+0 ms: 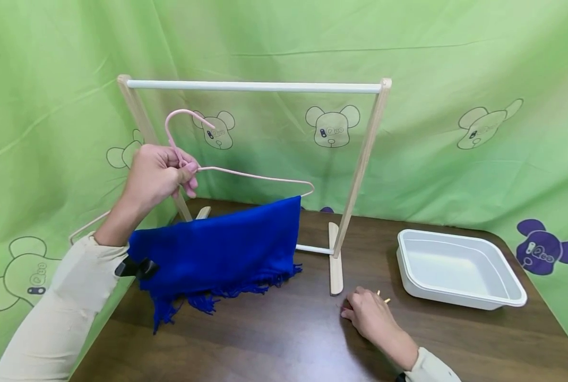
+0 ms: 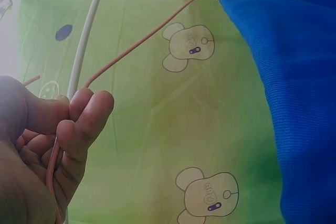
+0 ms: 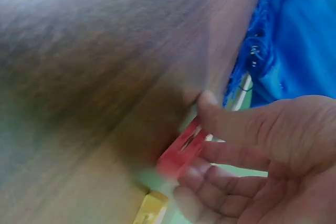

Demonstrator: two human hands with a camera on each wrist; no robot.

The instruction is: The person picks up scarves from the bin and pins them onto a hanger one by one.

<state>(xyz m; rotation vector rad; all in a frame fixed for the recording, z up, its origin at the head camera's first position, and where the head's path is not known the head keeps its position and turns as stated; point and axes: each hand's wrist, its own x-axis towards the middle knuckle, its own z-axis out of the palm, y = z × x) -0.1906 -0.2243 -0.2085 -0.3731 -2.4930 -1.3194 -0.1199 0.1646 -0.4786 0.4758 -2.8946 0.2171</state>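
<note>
My left hand (image 1: pixel 162 172) grips a pink wire hanger (image 1: pixel 255 175) at the base of its hook, holding it up in front of the rack. Over the hanger's lower bar hangs a folded blue scarf (image 1: pixel 222 244), its fringe close above the table. Low at the table, right of the scarf, my right hand (image 1: pixel 371 317) pinches a red clothespin (image 3: pixel 184 153) between thumb and fingers, seen in the right wrist view. Beside those fingers lies a yellow clothespin (image 3: pixel 151 208); in the head view the hand mostly hides the clothespins.
A rack with wooden sides and a white top rail (image 1: pixel 255 86) stands behind the scarf; its right foot (image 1: pixel 335 270) reaches toward my right hand. At the right sits a white plastic tray (image 1: pixel 410 276) on the brown table (image 1: pixel 284 339). Green curtains (image 1: pixel 284 32) enclose the back and sides.
</note>
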